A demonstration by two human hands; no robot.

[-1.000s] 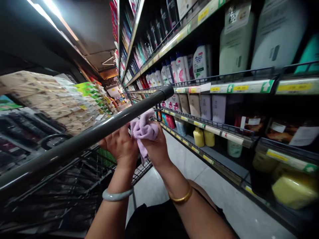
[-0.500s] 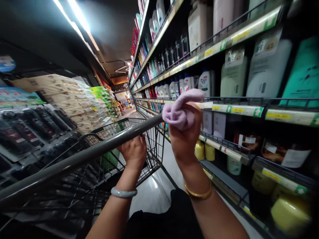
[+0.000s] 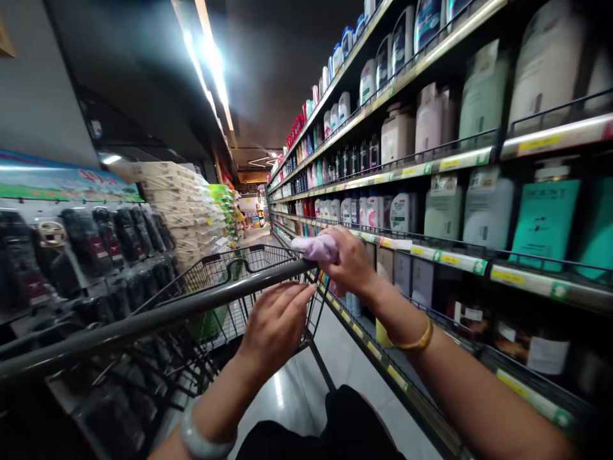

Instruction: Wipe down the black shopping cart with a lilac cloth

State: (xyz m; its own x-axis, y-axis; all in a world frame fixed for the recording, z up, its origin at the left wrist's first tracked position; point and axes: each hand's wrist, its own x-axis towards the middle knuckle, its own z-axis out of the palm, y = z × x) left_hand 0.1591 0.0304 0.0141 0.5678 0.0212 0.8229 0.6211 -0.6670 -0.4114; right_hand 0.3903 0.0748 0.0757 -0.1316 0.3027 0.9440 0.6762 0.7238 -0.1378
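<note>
Shelves (image 3: 438, 256) of bottles (image 3: 544, 217) ran along right side. Lilac cloth (image 3: 311, 248) sat against right end of cart handle (image 3: 191, 305), bunched in right hand (image 3: 352, 263), fingers closed over it. Left hand (image 3: 276, 326) hung just below handle, unclenched, fingers loosely extended.

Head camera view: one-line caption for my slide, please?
Beside bottle-lined shelves, the right hand holds a lilac cloth at the end of a cart handlebar, the left hand close by.

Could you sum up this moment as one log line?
Right hand: holding bunched lilac fabric cloth against grey tubular cart handle | Left hand: open below handle, contact unclear | Right side: shelves of plastic bottles
</note>
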